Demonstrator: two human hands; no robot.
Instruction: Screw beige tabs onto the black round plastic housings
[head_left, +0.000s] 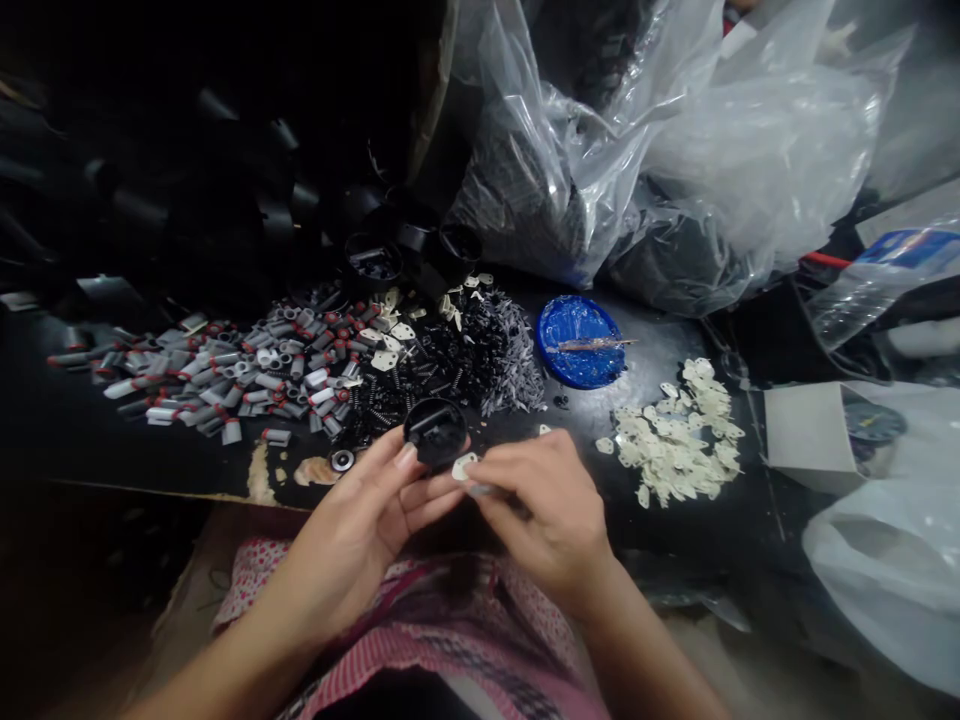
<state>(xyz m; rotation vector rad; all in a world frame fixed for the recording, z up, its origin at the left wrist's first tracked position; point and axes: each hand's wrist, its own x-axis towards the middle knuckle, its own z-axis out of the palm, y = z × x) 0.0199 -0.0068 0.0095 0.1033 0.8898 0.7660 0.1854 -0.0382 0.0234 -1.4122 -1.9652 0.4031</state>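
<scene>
My left hand [382, 500] holds a round black plastic housing [435, 432] by its rim, with its hollow inside facing up. Right beside it, my right hand [544, 510] pinches a small cream-coloured flat plate [464, 467] with holes between thumb and fingertips. A greyish bit also shows under those fingers, too hidden to name. Ahead of the hands lie loose black springs and small black parts [405, 385], with a heap of small grey pieces [514, 350] to their right. More cream plates [682, 435] are piled on the table to the right of my right hand.
Grey tubes with red rings [240, 370] spread over the left of the black table [585, 480]. A blue lid [577, 365] with a thin stick across it lies ahead. Clear plastic bags [562, 170] stand behind; a white box [810, 435] sits at the right.
</scene>
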